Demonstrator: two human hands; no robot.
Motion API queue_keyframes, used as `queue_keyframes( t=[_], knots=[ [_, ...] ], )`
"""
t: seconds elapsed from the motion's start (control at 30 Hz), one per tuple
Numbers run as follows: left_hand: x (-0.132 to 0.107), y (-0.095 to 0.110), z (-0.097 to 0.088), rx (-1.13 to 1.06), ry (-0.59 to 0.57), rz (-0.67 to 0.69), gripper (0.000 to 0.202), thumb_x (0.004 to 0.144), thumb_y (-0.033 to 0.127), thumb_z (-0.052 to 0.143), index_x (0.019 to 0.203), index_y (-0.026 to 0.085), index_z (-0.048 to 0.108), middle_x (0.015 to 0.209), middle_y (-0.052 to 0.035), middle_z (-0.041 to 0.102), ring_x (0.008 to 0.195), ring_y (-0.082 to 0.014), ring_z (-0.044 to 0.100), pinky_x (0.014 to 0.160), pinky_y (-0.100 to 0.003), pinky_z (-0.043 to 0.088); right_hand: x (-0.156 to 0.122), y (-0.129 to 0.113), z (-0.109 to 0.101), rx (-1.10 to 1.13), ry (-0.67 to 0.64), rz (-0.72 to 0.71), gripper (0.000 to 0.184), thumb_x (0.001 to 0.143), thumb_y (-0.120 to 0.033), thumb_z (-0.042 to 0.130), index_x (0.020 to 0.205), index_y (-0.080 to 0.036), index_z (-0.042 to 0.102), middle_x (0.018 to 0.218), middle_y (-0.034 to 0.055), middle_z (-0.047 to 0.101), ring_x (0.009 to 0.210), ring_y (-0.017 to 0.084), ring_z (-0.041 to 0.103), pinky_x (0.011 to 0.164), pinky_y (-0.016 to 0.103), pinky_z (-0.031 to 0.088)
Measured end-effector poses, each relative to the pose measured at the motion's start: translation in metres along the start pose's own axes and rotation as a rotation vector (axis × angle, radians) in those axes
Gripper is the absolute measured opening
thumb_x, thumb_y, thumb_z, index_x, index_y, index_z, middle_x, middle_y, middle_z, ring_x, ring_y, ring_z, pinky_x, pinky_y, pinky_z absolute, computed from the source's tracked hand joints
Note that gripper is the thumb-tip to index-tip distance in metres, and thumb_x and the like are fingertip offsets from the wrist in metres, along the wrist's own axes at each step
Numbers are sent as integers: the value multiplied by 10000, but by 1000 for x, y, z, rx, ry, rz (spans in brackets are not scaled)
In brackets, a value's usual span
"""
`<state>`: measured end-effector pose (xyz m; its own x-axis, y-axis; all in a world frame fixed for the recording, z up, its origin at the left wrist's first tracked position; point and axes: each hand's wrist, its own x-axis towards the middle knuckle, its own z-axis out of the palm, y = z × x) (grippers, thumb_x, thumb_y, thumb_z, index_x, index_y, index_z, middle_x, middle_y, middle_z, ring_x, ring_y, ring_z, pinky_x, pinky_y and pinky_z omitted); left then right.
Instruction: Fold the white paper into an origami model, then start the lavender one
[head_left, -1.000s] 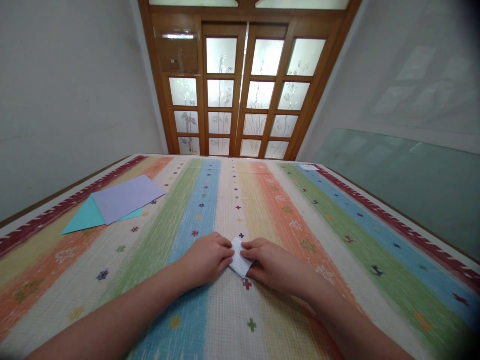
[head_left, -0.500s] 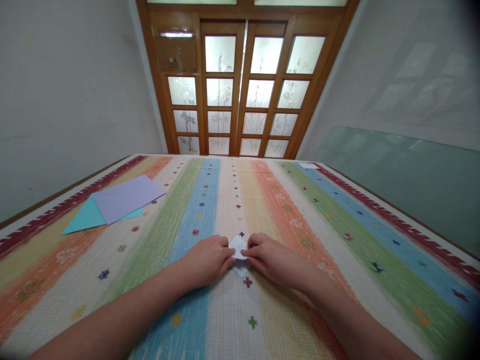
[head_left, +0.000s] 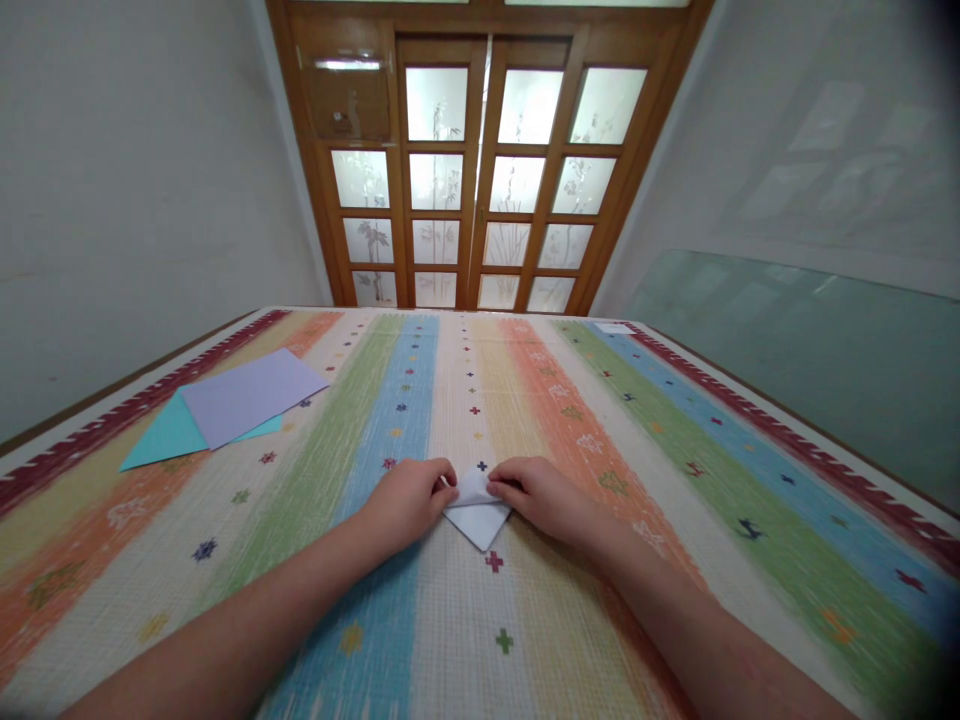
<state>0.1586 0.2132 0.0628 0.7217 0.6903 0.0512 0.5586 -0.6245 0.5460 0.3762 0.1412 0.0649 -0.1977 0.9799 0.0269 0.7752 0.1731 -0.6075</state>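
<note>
A small white folded paper lies on the striped tablecloth straight in front of me, one corner pointing toward me. Its upper part is raised in a flap with a crease running across. My left hand pinches the paper's left edge between thumb and fingers. At the opposite edge, my right hand pinches it the same way. The fingertips cover both side corners of the paper.
Left of my hands lie a lilac sheet and, partly beneath it, a turquoise sheet. The striped tablecloth covers the table. A small white piece lies at the far right. Wooden glazed doors stand beyond.
Both hands have moved slightly apart and up along the paper's edges. More of its near triangular part shows now, and the flap's crease is visible.
</note>
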Motion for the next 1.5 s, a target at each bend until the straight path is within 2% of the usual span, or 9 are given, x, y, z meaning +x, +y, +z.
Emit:
queue_keyframes(
  t=[0.17,0.27,0.37,0.5,0.67,0.9,1.07,1.2,1.5],
  knots=[
    [0,2,5,126,25,25,300,944,350,458,853,201,702,831,-52,721,766,-192,636,674,-285,412,0,-6,5,-69,86,2,223,943,-272,516,904,-180,715,897,67,703,807,175,603,698,263,397],
    [-1,2,4,149,13,72,298,941,358,472,864,206,716,840,-46,716,792,-195,634,697,-290,423,-5,-6,-2,-43,15,-25,189,920,-283,555,943,-188,716,899,60,695,798,172,606,701,263,412],
    [-3,1,1,146,-27,122,280,930,357,501,875,213,735,853,-45,709,792,-187,629,707,-284,431,-9,-3,-11,-36,-80,-66,130,857,-281,640,903,-189,718,866,40,686,764,155,605,685,251,423],
    [-6,1,0,175,-34,150,270,926,339,519,850,201,739,851,-54,697,807,-191,624,727,-288,436,-11,3,-16,-109,-95,-81,118,857,-257,637,887,-211,741,839,28,703,752,146,612,688,248,420],
    [-6,3,0,162,-38,137,273,930,319,513,841,190,737,840,-58,694,796,-185,619,743,-286,443,-12,5,-15,-185,-83,-53,164,888,-307,610,861,-206,736,819,35,705,728,152,608,667,252,409],
    [-5,6,1,166,-28,79,280,937,314,482,870,194,726,858,-62,704,796,-193,627,719,-295,440,-12,-4,-12,-261,-56,-5,234,946,-332,511,880,-188,683,873,57,684,764,171,596,656,264,385],
    [-3,7,6,265,-13,10,300,944,322,449,825,175,681,853,-85,692,817,-220,630,724,-325,444,-10,-7,-4,-408,-27,5,294,979,-306,434,813,-172,637,862,79,650,783,181,584,699,282,387],
    [-3,9,10,339,-1,10,283,939,318,437,812,176,645,861,-83,673,809,-224,623,711,-332,453,-10,-7,1,-491,-11,-7,263,981,-285,428,847,-167,621,882,85,641,826,192,582,721,289,383],
    [-1,13,16,481,17,46,310,954,267,357,851,161,629,886,-111,663,825,-249,627,716,-366,472,-10,-8,6,-559,21,-2,241,969,-270,435,845,-170,616,870,83,645,789,197,591,688,304,383]
  ],
)
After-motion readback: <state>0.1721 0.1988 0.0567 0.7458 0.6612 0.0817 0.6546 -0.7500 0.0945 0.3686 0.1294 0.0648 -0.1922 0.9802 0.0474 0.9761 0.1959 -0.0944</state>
